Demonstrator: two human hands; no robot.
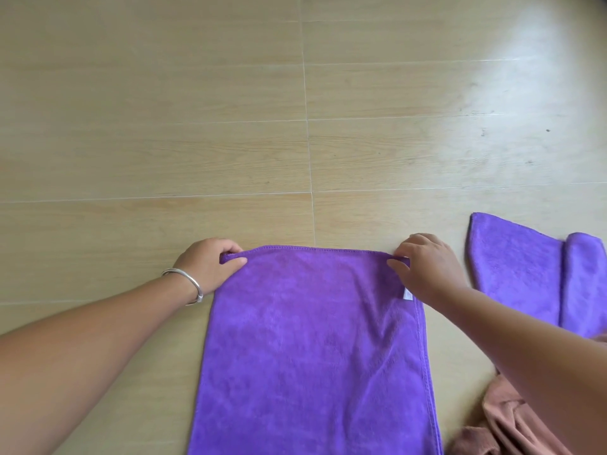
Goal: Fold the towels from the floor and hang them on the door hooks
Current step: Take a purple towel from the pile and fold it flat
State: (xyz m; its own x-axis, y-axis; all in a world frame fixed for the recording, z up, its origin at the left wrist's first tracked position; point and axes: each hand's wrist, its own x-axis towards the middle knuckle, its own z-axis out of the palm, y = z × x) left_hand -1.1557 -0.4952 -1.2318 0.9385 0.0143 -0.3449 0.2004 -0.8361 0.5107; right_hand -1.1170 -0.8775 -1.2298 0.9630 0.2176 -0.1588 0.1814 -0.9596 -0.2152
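A purple towel lies spread flat on the wooden floor, running from the middle of the view down past the bottom edge. My left hand pinches its far left corner. My right hand pinches the far right corner, just above a small white label on the right hem. A second purple towel lies folded on the floor to the right, with a rolled or doubled part along its right side.
A crumpled brown towel lies at the bottom right, partly under my right forearm. Light wooden floor stretches ahead. No door or hooks are in view.
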